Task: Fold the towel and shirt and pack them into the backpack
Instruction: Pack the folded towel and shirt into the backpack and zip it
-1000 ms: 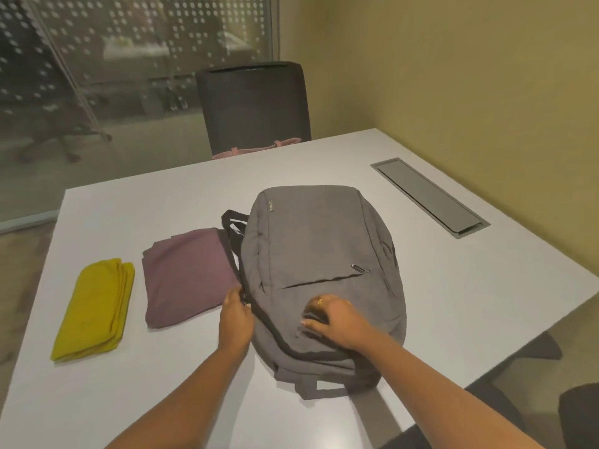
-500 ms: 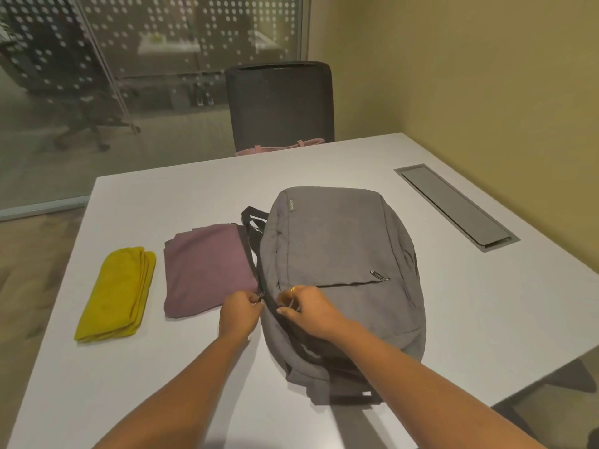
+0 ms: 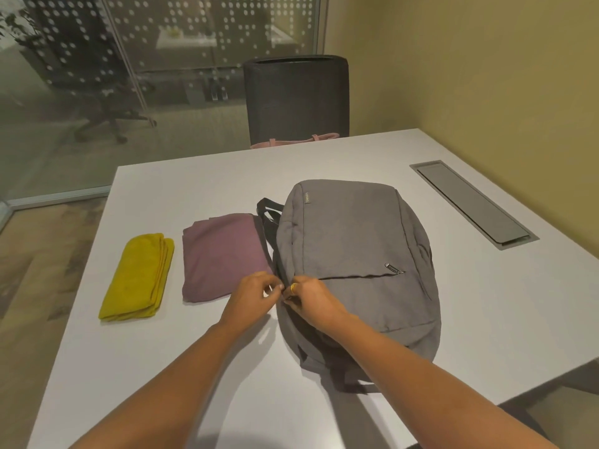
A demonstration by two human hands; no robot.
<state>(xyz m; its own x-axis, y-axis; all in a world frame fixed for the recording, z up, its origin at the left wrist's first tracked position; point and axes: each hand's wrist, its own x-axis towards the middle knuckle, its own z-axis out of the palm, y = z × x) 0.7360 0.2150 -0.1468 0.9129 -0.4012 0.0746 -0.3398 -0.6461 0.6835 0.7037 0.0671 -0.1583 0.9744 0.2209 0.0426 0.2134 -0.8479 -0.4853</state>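
A grey backpack [image 3: 353, 241] lies flat on the white table [image 3: 201, 361], front pocket up. Left of it rests a folded mauve shirt [image 3: 223, 254], and further left a folded yellow towel [image 3: 137, 277]. My left hand [image 3: 252, 294] and my right hand [image 3: 311, 298] meet at the backpack's left side seam, fingers pinched together on what looks like the zipper there. The pinched part itself is hidden by my fingers. A black strap [image 3: 267, 210] pokes out at the backpack's upper left, touching the shirt's edge.
A dark office chair [image 3: 296, 98] stands at the table's far edge with a pink strap [image 3: 298, 140] over its seat. A grey cable hatch [image 3: 471, 202] is set into the table at the right. Yellow wall right, glass partition behind.
My right hand left the backpack's front and came to the left seam, joining the left hand there. Both hands now pinch at the same spot. The view has shifted left.
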